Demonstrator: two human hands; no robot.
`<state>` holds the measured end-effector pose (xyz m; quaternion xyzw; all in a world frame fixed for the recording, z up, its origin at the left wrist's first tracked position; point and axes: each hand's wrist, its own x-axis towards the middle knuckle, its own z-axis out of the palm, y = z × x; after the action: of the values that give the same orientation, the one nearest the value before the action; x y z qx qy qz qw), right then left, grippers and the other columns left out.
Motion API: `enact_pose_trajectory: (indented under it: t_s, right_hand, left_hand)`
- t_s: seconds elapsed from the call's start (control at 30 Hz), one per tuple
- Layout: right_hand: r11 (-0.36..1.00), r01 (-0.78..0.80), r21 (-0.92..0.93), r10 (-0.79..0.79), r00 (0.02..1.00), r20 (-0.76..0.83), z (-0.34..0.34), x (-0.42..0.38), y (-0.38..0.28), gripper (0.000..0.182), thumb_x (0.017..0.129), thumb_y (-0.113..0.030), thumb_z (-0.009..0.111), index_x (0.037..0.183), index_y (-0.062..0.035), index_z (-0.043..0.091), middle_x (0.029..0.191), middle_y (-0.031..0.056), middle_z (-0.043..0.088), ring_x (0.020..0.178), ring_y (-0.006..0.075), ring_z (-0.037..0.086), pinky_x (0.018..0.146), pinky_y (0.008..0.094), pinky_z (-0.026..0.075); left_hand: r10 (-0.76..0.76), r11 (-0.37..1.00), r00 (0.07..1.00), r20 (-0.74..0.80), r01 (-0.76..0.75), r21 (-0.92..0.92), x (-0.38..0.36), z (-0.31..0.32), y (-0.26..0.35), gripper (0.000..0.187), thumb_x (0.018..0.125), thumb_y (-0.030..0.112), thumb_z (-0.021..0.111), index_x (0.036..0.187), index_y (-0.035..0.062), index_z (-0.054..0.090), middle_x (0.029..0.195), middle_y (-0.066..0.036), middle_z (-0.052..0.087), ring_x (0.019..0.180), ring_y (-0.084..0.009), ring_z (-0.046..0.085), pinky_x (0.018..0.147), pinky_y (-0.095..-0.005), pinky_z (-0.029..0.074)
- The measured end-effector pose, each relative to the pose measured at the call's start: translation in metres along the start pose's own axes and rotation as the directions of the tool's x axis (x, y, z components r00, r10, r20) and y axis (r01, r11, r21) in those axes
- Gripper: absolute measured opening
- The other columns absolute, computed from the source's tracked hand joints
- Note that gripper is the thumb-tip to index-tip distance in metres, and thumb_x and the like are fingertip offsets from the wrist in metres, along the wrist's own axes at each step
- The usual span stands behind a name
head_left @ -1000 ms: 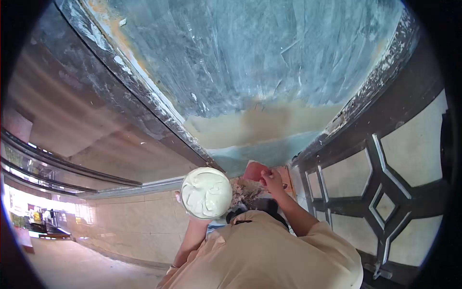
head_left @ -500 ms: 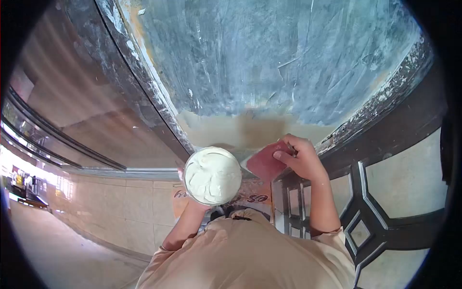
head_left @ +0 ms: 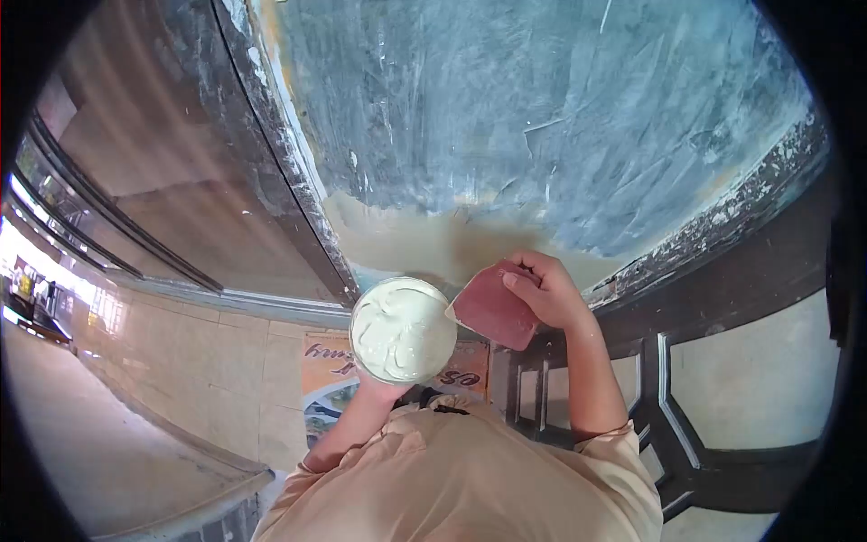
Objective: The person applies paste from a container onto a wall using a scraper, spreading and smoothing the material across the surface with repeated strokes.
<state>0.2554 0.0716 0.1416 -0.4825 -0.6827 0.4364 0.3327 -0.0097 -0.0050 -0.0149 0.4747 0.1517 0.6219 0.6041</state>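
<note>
My left hand [head_left: 384, 388] is closed round a round tub [head_left: 353, 354] full of creamy white putty [head_left: 404, 327], with most of its fingers hidden beneath and behind the tub. The putty's surface is swirled and uneven. In my right hand [head_left: 551, 294] is a flat dark red putty spreader [head_left: 495, 309], pinched at its upper right with the thumb on the face. The spreader's left corner is right at the tub's rim and carries a pale smear. Beyond both hands stands a wall panel [head_left: 452, 117] with streaky blue-grey patches and a beige strip [head_left: 388, 237] along its bottom.
Dark frame strips with chipped white paint border the panel, one on the left [head_left: 271, 135] and one on the right [head_left: 722, 208]. A dark door with pale panels [head_left: 750, 370] is at the right. Below the tub lies a printed orange sheet [head_left: 330, 361] over tiled floor [head_left: 217, 361].
My right hand has moved left with the spreader, bringing its corner to the tub's rim. The spreader's face has turned more toward the camera, and the view has shifted a little.
</note>
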Motion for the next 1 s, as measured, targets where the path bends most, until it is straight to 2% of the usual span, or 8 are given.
enact_pose_trajectory:
  t_s: [0.07,0.1,0.13,0.17,0.2,0.3,0.6,1.0]
  right_hand:
    - [0.997,-0.025,0.079,0.023,0.999,0.029,-0.004,-0.002,0.008,0.01,0.09,-0.007,0.062,0.097,-0.0008,0.063,0.083,-0.0004,0.061,0.079,0.0061,0.052,0.07,0.025,0.045]
    - [0.985,-0.056,0.162,0.048,0.998,0.048,-0.006,-0.003,0.011,0.006,0.089,-0.002,0.059,0.095,-0.0018,0.062,0.083,-0.0035,0.058,0.08,0.0039,0.051,0.071,0.0224,0.044]
    - [0.986,-0.056,0.158,0.047,0.997,0.058,-0.009,-0.003,0.014,0.006,0.089,-0.002,0.059,0.095,-0.0018,0.062,0.083,-0.0035,0.058,0.08,0.0039,0.051,0.071,0.0224,0.044]
    - [0.983,-0.067,0.17,0.058,0.997,0.059,-0.012,-0.003,0.016,0.011,0.089,-0.004,0.061,0.099,-0.0012,0.063,0.087,-0.0018,0.061,0.081,0.0048,0.053,0.071,0.0229,0.045]
    - [0.98,-0.078,0.182,0.069,0.996,0.056,-0.015,-0.003,0.018,0.016,0.089,-0.006,0.063,0.104,-0.0006,0.065,0.091,-0.0002,0.063,0.083,0.0057,0.054,0.072,0.0235,0.047]
    - [0.971,-0.147,0.188,0.129,0.986,0.104,-0.024,-0.004,0.007,0.019,0.089,-0.006,0.064,0.107,-0.0005,0.066,0.092,-0.0004,0.064,0.085,0.0058,0.055,0.073,0.0237,0.047]
    - [0.981,0.187,0.048,-0.19,0.897,0.398,-0.008,0.011,-0.008,0.022,0.089,-0.016,0.065,0.106,-0.0024,0.068,0.085,0.0035,0.068,0.076,0.0084,0.06,0.068,0.0269,0.05]
    - [0.946,0.135,-0.294,-0.018,0.929,0.369,0.01,0.038,-0.017,0.024,0.088,-0.022,0.066,0.104,-0.0036,0.069,0.088,0.0087,0.071,0.08,0.0162,0.066,0.074,0.0319,0.052]
  left_hand:
    - [-0.202,0.955,0.967,-0.156,0.159,-0.252,0.005,0.013,0.005,0.074,0.09,0.021,0.066,0.151,0.0126,0.026,0.151,-0.012,0.038,0.136,-0.0257,0.042,0.111,-0.0469,0.039]
    - [0.045,0.872,0.999,-0.01,-0.034,0.488,0.007,0.017,0.013,0.069,0.094,0.034,0.059,0.151,0.0133,0.026,0.152,-0.011,0.037,0.136,-0.0265,0.042,0.112,-0.0481,0.037]
    - [0.051,0.872,0.999,-0.019,-0.035,0.488,0.009,0.021,0.009,0.069,0.094,0.034,0.059,0.151,0.0133,0.026,0.152,-0.011,0.037,0.136,-0.0265,0.042,0.112,-0.0481,0.037]
    - [-0.081,0.982,0.992,-0.095,0.063,-0.177,0.01,0.027,0.004,0.066,0.096,0.04,0.053,0.151,0.0137,0.027,0.152,-0.01,0.037,0.136,-0.0267,0.042,0.113,-0.048,0.036]
    - [-0.224,0.638,0.972,-0.066,0.095,-0.764,0.012,0.032,-0.001,0.063,0.098,0.045,0.046,0.151,0.0141,0.027,0.153,-0.009,0.036,0.137,-0.0269,0.042,0.113,-0.0479,0.035]
    - [-0.371,0.467,0.918,-0.136,0.058,-0.883,0.013,0.037,-0.012,0.057,0.101,0.046,0.037,0.146,0.0124,0.038,0.148,-0.012,0.044,0.135,-0.029,0.044,0.113,-0.0488,0.036]
    - [-0.442,0.623,0.894,-0.072,0.248,-0.742,0.011,0.041,-0.031,0.056,0.1,0.047,0.038,0.146,0.0144,0.038,0.148,-0.01,0.044,0.133,-0.0286,0.047,0.11,-0.0471,0.04]
    - [-0.412,0.597,0.906,-0.095,0.189,-0.78,0.013,0.028,-0.02,0.057,0.099,0.049,0.04,0.145,0.0146,0.039,0.147,-0.01,0.045,0.132,-0.0289,0.048,0.109,-0.0474,0.041]
